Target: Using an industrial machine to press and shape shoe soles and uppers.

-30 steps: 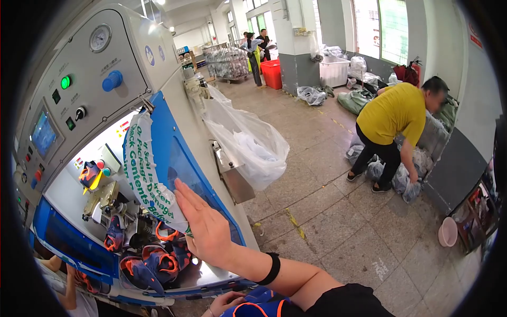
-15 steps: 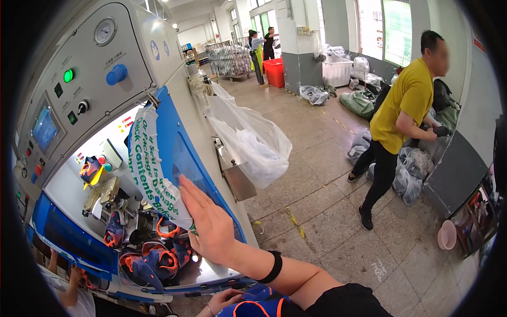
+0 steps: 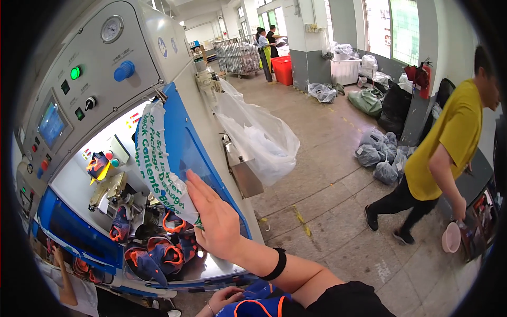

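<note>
My right hand, a black band on its forearm, is raised with its fingers straight and flat. Its finger side lies against a strip of white plastic film with green print, which hangs at the edge of a blue panel on the machine. At the lower edge, my left hand is closed on a dark blue shoe upper with orange trim, close to my body; part of it is cut off. Several similar shoe uppers lie on the machine's ledge, just left of my right hand.
The grey machine has a gauge, knobs and a lit screen. A clear plastic bag hangs from its side. A person in a yellow shirt walks at right, near a pink basin and grey bags. Another worker's hand shows at left.
The person in yellow has moved right and nearer, away from the bags. My view has shifted slightly; my right hand stays at the film strip and my left on the shoe upper.
</note>
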`<state>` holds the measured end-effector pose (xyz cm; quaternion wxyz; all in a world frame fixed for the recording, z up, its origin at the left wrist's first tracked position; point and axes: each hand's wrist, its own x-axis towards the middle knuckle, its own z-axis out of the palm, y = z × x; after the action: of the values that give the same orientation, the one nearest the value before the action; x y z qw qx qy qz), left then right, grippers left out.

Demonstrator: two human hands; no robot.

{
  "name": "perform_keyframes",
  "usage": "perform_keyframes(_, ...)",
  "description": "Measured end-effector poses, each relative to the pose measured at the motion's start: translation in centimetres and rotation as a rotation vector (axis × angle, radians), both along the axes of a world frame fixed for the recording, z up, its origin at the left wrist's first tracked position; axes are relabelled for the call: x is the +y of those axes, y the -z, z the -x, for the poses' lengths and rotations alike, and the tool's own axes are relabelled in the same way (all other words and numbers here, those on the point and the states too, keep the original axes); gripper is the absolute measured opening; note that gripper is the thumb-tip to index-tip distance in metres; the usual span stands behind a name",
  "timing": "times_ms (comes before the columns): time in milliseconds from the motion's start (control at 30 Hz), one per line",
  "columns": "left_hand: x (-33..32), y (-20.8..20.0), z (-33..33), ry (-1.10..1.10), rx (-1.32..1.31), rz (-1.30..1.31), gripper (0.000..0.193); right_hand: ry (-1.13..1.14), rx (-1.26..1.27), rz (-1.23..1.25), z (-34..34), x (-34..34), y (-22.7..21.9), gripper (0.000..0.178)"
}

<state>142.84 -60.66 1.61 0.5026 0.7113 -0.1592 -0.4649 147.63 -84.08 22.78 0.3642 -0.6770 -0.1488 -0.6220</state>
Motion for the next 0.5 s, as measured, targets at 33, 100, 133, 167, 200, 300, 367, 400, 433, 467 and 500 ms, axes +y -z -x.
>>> perform_keyframes(33,0.1,0.06,0.07,-0.01,0.011,-0.02,0.032,0.004,-0.003,0.004,-0.01,0.01,0.04,0.082)
perform_keyframes(100,0.26,0.13,0.26,-0.012,-0.015,-0.005,0.03,0.0,0.002,-0.005,-0.01,0.04,0.07,0.072)
perform_keyframes(133,0.3,0.14,0.37,-0.018,-0.007,-0.018,0.029,-0.002,0.002,-0.01,0.0,0.06,0.08,0.072)
perform_keyframes(167,0.33,0.11,0.46,-0.021,-0.023,-0.009,0.029,0.002,-0.002,-0.012,0.0,0.06,0.07,0.071)
perform_keyframes(200,0.34,0.08,0.56,-0.019,-0.034,-0.019,0.028,0.006,-0.006,-0.013,0.02,0.06,0.06,0.07)
perform_keyframes(300,0.31,-0.15,0.8,-0.027,-0.051,-0.032,0.03,0.016,-0.006,-0.01,0.14,0.03,0.04,0.068)
perform_keyframes(367,0.27,-0.34,0.88,-0.036,-0.057,-0.033,0.032,0.015,-0.004,-0.012,0.19,-0.02,0.02,0.066)
perform_keyframes(400,0.26,-0.44,0.91,-0.033,-0.069,-0.033,0.032,0.016,0.0,-0.012,0.19,-0.05,0.02,0.065)
perform_keyframes(433,0.25,-0.53,0.93,-0.03,-0.065,-0.048,0.032,0.014,-0.001,-0.012,0.17,-0.11,0.02,0.065)
perform_keyframes(467,0.26,-0.61,0.95,-0.034,-0.082,-0.034,0.032,0.019,-0.011,0.009,0.14,-0.18,0.02,0.071)
perform_keyframes(500,0.28,-0.68,0.95,-0.022,-0.093,-0.048,0.03,0.018,-0.022,0.013,0.1,-0.23,0.03,0.077)
